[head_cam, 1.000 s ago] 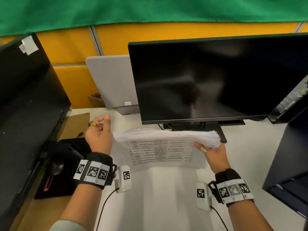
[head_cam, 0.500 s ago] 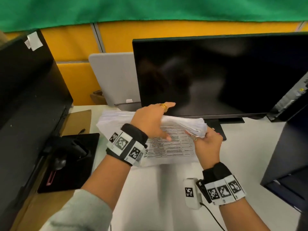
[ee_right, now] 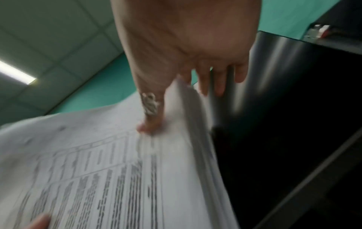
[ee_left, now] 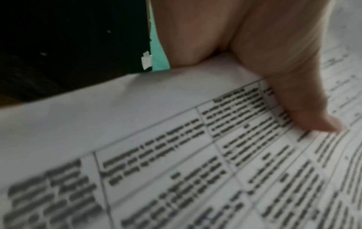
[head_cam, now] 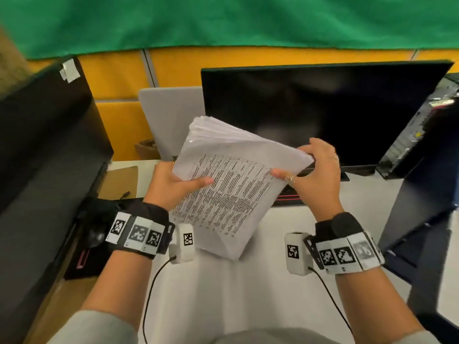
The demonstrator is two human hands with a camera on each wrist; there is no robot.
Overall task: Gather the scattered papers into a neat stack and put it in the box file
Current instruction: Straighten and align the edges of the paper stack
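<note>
A thick stack of white papers (head_cam: 231, 194) with a printed table on its top sheet stands tilted in the head view, its lowest corner touching the white desk (head_cam: 223, 294). My left hand (head_cam: 183, 182) grips the stack's left edge, thumb lying on the print, the other fingers hidden behind. My right hand (head_cam: 315, 170) grips the right edge near the upper corner, ringed thumb on the front, fingers behind. The left wrist view shows the left thumb (ee_left: 305, 108) pressed on the papers (ee_left: 176, 155). The right wrist view shows the right thumb (ee_right: 150, 111) on the sheets (ee_right: 98, 170).
A black monitor (head_cam: 310, 115) stands just behind the stack, a grey laptop (head_cam: 171, 115) to its left. A tall black panel (head_cam: 44, 157) walls the left side, with a black mouse mat (head_cam: 82, 249) below it. A dark blue upright box (head_cam: 422, 214) stands at the right.
The stack went from lying flat between both hands to standing tilted on one corner. My left hand crossed over the top, then returned to the left edge.
</note>
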